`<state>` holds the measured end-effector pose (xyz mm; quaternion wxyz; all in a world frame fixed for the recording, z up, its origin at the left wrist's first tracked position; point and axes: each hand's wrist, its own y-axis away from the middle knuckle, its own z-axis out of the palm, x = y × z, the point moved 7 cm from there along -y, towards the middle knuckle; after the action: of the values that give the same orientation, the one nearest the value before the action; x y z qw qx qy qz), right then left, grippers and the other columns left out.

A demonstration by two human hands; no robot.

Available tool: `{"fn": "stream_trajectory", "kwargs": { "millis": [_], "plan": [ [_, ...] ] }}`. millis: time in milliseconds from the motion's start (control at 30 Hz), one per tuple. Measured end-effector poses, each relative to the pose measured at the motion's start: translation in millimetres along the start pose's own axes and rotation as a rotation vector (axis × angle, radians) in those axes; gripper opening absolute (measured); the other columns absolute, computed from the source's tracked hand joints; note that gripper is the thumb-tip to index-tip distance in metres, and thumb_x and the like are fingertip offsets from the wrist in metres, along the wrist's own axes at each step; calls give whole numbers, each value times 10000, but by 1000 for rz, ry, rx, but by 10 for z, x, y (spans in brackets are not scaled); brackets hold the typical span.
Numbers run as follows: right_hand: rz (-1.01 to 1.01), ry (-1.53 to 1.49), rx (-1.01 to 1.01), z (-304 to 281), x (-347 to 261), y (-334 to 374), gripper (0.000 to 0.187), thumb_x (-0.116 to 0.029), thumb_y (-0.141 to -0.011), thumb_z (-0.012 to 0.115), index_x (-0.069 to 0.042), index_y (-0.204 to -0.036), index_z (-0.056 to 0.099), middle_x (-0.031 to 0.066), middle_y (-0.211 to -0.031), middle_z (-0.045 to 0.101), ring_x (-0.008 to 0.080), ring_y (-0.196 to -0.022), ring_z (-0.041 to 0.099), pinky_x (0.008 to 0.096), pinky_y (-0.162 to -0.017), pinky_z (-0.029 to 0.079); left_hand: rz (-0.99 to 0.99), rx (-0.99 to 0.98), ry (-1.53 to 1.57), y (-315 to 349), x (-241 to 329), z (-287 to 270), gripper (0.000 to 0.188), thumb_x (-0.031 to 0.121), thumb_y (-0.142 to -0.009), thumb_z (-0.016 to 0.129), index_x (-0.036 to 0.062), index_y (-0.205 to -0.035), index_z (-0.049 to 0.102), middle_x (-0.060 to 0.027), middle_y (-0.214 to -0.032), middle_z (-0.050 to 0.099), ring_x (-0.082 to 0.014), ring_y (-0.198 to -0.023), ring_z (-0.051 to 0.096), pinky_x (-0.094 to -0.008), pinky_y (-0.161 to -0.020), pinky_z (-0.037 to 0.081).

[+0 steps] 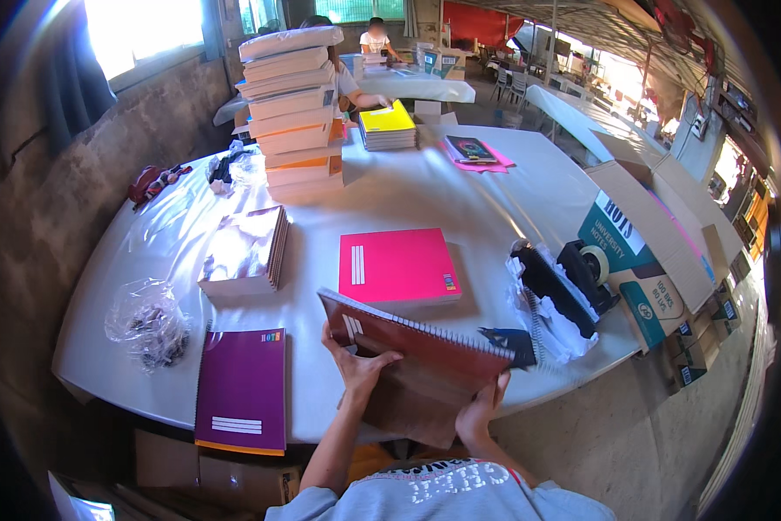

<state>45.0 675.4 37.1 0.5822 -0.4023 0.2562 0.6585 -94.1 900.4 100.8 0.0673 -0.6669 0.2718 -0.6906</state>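
Note:
A brown spiral notebook [416, 365] is held tilted above the table's near edge, its wire binding along the upper side. My left hand [360, 365] grips its left side, thumb across the cover. At its lower right edge, my right hand [480, 410] closes on it, with some fingers hidden behind. Just beyond lies a stack with a pink cover [399, 260] on top. To the left, a purple spiral notebook [243, 382] rests at the near edge, a strip of orange showing beneath it.
A tall stack of notebooks [295, 113] rises at the far left, with a shorter shiny-covered stack [247, 247] nearer. Clear plastic [152, 321] lies at left. On the right are a tape dispenser [590, 269] and an open carton [660, 234]. A yellow-topped stack [389, 122] sits near another person.

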Motion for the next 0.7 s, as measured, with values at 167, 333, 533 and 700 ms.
{"fn": "stream_trajectory", "kwargs": {
  "millis": [167,333,533,700],
  "plan": [
    [349,-59,-485,391,-38,-795,383,-204,-872,482,-52,-1223,475,67,-1110,559,154,-1016,519,304,-915,377,-123,130,-170,52,109,-160,1166,412,-516,852,-6,-1351,153,-155,-1174,333,-296,-1109,322,-441,-980,243],
    [-92,1019,-929,575,-242,-1326,342,-187,-751,635,-27,-1051,600,120,-983,616,202,-914,586,315,-840,441,519,249,-335,-231,1123,-184,771,490,-706,693,89,-1300,412,-155,-1208,368,-336,-1231,258,-569,-1003,82],
    [-274,910,-528,858,-1502,-2021,165,-132,-849,570,-15,-940,642,79,-856,655,115,-796,592,265,-743,462,500,-80,-701,-423,1313,17,300,440,-745,676,214,-940,643,-4,-993,525,-242,-1205,402,-583,-1033,-30],
    [-713,623,-646,1519,-3041,-1177,336,-210,-945,423,-1,-1190,517,119,-1054,593,179,-944,562,332,-907,420,543,-105,-510,-589,1341,28,493,521,-566,768,142,-843,618,-66,-871,449,-272,-910,416,-449,-812,354]
  ]
}}
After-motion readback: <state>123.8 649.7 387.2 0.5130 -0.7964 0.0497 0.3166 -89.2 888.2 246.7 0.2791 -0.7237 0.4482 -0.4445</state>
